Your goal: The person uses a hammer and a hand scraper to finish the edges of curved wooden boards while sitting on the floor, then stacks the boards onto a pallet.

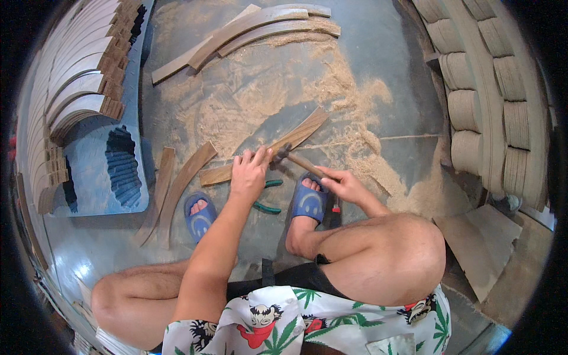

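Observation:
My right hand is closed around the wooden handle of a hammer. The hammer's dark head lies at the middle of a slightly curved wooden strip, just right of my left fingertips. My left hand grips this strip from above, fingers bent over it near the hammer head. Whether a small piece is pinched between those fingertips is hidden. The strip lies slantwise on the floor in front of my feet. Green-handled pliers rest between my feet, partly covered by my left hand and forearm.
Two curved strips lean by a blue crate holding stacked curved wood at left. More curved strips lie ahead amid sawdust. Bundled wooden pieces stand right, near a flat board. A red-tipped tool lies by my right slipper.

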### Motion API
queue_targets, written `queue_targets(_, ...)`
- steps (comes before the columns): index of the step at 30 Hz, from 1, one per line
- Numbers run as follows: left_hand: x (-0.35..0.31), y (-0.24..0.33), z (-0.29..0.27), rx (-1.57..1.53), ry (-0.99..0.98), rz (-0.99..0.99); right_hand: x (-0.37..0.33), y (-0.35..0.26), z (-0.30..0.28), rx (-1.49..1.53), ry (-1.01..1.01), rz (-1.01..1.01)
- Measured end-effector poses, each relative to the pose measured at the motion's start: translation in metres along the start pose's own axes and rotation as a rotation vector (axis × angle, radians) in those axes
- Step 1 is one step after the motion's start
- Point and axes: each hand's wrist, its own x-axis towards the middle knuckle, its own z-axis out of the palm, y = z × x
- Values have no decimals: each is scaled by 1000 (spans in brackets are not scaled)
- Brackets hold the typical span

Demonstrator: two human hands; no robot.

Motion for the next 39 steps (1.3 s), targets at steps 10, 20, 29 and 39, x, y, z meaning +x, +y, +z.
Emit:
queue_targets(10,-3,-5,-3,-45,1,1,-11,-34,10,-875,97,-290)
queue_targets(20,1,-3,-1,5,10,5,23,10,-97,7,484,197)
queue_targets(29,-6,-7,6,-34,25,-30,8,-12,-10,566,280,447)
queue_targets(39,-2,-5,1,-41,20,-9,-11,-44,-3,-687,71,-170)
